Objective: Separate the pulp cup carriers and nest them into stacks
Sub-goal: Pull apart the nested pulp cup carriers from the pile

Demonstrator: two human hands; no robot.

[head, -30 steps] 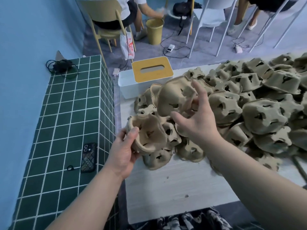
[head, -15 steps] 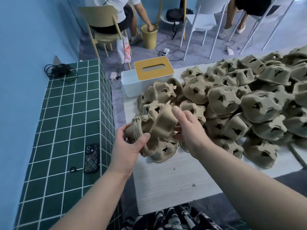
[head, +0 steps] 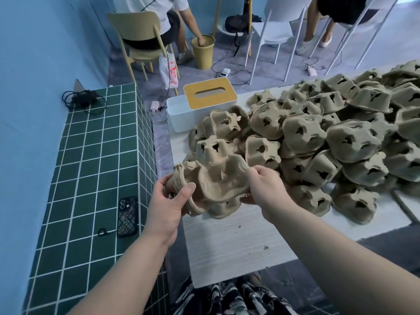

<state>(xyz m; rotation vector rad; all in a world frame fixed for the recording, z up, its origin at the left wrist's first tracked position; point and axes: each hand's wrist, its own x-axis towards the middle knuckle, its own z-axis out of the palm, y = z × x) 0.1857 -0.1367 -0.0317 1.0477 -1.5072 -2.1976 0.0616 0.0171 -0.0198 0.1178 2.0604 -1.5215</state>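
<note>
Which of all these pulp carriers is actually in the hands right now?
The nested stack at the table's near-left edge: left hand and right hand grip its two ends. Every other carrier lies loose in the pile behind.

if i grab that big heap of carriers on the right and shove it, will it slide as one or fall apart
Probably falls apart: the heap is loose carriers lying at all angles, not nested. They look light, thin pulp, so they would likely tumble across the table.
</note>
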